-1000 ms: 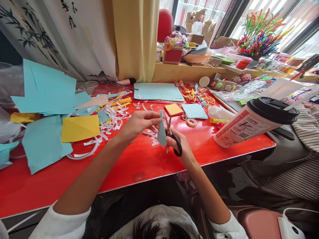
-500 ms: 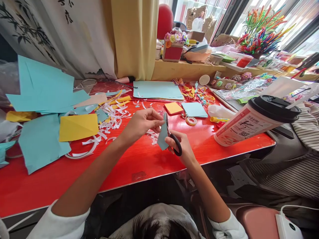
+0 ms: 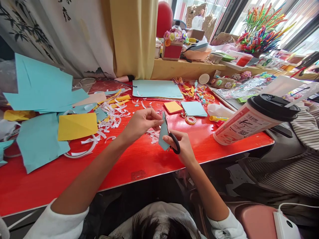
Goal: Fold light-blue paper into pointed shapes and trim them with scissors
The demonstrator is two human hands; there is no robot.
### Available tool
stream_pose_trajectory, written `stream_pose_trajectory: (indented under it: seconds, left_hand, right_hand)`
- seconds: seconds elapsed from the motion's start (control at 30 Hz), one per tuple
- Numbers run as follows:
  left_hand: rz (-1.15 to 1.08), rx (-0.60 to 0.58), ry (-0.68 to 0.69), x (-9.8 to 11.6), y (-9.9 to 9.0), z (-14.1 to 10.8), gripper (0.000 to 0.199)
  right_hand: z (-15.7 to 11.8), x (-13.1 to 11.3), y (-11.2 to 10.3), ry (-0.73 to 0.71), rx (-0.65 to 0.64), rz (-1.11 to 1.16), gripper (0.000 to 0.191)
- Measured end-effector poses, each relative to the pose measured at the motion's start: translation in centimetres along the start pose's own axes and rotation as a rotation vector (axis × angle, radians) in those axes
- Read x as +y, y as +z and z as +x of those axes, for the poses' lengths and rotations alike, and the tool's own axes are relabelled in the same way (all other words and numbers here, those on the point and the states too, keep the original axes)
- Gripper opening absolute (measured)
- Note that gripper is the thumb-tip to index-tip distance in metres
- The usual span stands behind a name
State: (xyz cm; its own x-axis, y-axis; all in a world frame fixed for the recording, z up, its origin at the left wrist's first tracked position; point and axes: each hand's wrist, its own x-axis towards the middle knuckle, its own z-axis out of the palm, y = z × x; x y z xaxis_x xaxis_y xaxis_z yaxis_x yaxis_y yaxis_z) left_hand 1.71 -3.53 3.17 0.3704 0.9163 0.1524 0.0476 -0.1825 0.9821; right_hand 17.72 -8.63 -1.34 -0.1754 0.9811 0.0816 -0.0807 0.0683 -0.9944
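Over the middle of the red table, my left hand (image 3: pixel 147 122) pinches the upper end of a narrow folded piece of light blue paper (image 3: pixel 163 134). My right hand (image 3: pixel 181 143) is closed around black-handled scissors (image 3: pixel 176 143), whose blades point up along the right edge of the paper. The right thumb also lies against the lower part of the paper. Just beyond the hands are a yellow paper stack (image 3: pixel 172 107), a light blue paper stack (image 3: pixel 194 109) and a small round charm (image 3: pixel 190 119).
A large drink cup (image 3: pixel 236 124) with a black lid stands at the right. Blue sheets (image 3: pixel 42 132) and a yellow sheet (image 3: pixel 77 126) lie at the left beside white paper shreds (image 3: pixel 116 116). Another person's striped sleeve (image 3: pixel 291 172) shows at the right edge.
The scissors and right hand have shifted very slightly left, and the paper's lower end has turned a little. Both hands keep their hold; the whole view has moved slightly.
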Motion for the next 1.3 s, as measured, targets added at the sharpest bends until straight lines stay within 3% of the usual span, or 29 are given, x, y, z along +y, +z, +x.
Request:
stream_pose_trajectory:
  seconds: [0.23,1.03,1.3]
  left_hand:
    - [-0.016,0.004,-0.014,0.1,0.2,0.0,0.027]
    - [-0.044,-0.032,0.028,-0.9,0.1,0.3,0.029]
    - [-0.043,-0.105,0.010,-1.0,0.6,0.0,0.029]
  right_hand:
    - [-0.1,0.0,0.0,-0.038,0.003,-0.006,0.024]
    - [-0.3,0.2,0.2,-0.008,0.056,-0.009,0.032]
    - [-0.1,0.3,0.0,0.041,0.078,0.016,0.030]
